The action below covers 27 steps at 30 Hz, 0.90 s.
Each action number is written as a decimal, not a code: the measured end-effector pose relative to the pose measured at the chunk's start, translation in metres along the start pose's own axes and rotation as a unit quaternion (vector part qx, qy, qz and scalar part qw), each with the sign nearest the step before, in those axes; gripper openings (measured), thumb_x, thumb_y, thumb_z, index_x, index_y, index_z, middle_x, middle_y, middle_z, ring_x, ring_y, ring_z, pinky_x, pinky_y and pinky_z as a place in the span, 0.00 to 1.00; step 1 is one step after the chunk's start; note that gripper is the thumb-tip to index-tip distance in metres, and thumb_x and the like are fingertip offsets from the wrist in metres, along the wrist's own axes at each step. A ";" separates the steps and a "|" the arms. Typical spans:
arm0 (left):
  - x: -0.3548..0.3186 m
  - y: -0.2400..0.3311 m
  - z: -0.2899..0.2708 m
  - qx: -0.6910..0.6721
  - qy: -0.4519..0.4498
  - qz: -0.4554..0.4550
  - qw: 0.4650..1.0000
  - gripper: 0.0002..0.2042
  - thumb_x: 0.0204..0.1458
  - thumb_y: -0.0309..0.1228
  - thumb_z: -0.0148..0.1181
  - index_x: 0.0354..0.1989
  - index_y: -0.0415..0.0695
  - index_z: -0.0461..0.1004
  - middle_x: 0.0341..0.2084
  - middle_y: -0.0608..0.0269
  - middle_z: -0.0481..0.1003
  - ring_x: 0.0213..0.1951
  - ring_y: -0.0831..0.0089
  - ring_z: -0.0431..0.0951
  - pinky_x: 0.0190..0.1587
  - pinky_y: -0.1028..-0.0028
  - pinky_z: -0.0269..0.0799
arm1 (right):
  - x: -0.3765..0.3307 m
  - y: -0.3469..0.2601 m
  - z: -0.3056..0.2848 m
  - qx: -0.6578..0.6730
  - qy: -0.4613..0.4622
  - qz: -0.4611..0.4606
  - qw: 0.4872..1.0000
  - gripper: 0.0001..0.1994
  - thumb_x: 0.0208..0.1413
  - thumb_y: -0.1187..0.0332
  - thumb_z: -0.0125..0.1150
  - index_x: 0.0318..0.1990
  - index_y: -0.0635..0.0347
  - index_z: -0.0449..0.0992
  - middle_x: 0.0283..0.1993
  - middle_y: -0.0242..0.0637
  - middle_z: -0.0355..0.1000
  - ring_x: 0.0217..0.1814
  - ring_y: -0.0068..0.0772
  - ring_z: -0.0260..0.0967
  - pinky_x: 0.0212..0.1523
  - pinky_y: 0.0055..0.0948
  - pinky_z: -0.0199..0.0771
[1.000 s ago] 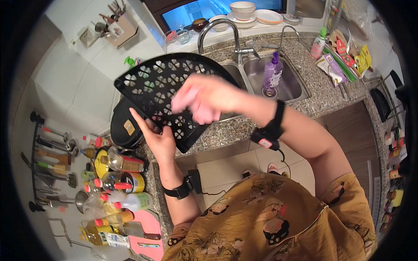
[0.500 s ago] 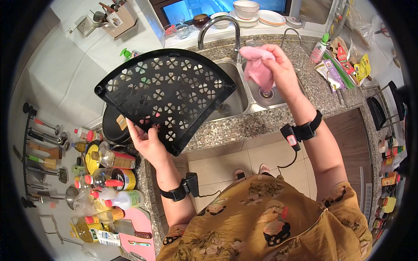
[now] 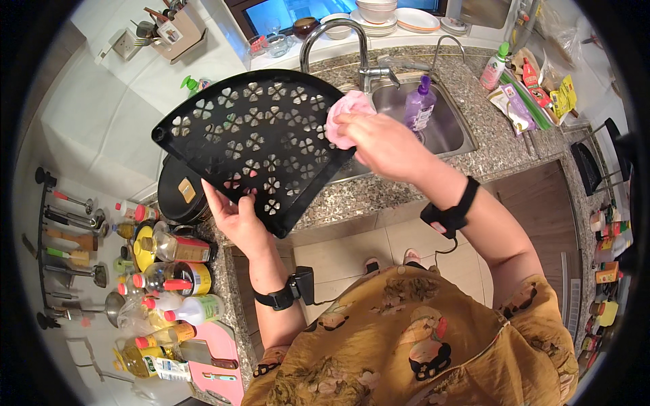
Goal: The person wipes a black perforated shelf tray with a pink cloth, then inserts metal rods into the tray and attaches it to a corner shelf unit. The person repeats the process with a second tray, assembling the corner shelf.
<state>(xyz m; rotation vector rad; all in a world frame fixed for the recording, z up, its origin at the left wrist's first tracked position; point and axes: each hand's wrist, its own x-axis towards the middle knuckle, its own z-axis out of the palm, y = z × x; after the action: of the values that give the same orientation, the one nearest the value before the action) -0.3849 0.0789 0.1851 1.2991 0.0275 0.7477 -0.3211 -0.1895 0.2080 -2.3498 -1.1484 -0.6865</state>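
My left hand (image 3: 240, 220) grips the lower corner of a black fan-shaped plastic shelf (image 3: 223, 152), which is pierced all over with clover-shaped holes. Its fingertips show pink through some of them. The shelf is held up, tilted, over the counter and the left part of the sink. At its right corner, my right hand (image 3: 382, 142) is closed on a pink cloth (image 3: 349, 115) and presses it against the shelf's edge. That corner is hidden beneath the cloth and fingers.
A purple pump bottle (image 3: 421, 105) stands in the right sink basin (image 3: 450, 132), behind my right hand. The chrome faucet (image 3: 305, 51) arches behind the shelf. A black pan (image 3: 177, 196) sits at the left, near several bottles (image 3: 183, 247). Packets (image 3: 514, 111) lie at the right.
My right hand has moved left and down with the pink cloth, from over the right basin onto the shelf's right corner. The purple bottle has come into sight. The shelf has barely shifted.
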 end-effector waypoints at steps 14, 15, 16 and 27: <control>-0.020 0.018 0.030 -0.017 -0.017 0.072 0.997 0.40 0.42 0.12 0.48 0.71 0.44 0.58 0.54 0.60 0.69 0.47 0.71 0.74 0.41 0.75 0.76 | -0.009 0.009 0.034 -0.005 -0.063 0.155 0.986 0.14 0.55 0.67 0.55 0.45 0.67 0.67 0.53 0.60 0.67 0.52 0.57 0.70 0.49 0.51 0.70; -0.017 0.012 0.027 -0.016 -0.005 0.048 0.999 0.40 0.42 0.12 0.48 0.71 0.43 0.57 0.53 0.59 0.70 0.47 0.70 0.74 0.41 0.75 0.76 | -0.008 0.010 0.040 -0.014 0.036 0.127 0.991 0.11 0.54 0.68 0.56 0.42 0.63 0.67 0.47 0.53 0.69 0.48 0.55 0.71 0.49 0.51 0.69; -0.010 0.001 0.022 -0.009 0.027 0.046 0.999 0.40 0.43 0.11 0.48 0.71 0.43 0.56 0.50 0.57 0.72 0.45 0.68 0.76 0.40 0.74 0.76 | -0.012 0.012 0.041 0.057 0.038 0.158 0.985 0.07 0.52 0.67 0.56 0.35 0.58 0.69 0.38 0.45 0.69 0.45 0.52 0.70 0.50 0.50 0.67; -0.005 -0.050 0.050 0.021 0.078 -0.002 0.997 0.34 0.48 0.15 0.51 0.69 0.40 0.60 0.48 0.56 0.74 0.42 0.69 0.75 0.41 0.73 0.73 | -0.010 -0.033 0.030 0.436 -0.088 0.321 0.836 0.09 0.65 0.64 0.48 0.42 0.61 0.61 0.34 0.49 0.73 0.30 0.44 0.76 0.37 0.40 0.77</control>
<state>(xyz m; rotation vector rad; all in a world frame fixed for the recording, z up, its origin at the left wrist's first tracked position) -0.3440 0.0298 0.1550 1.2785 0.1725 0.8468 -0.3459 -0.1594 0.1838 -1.7881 -0.4693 0.2731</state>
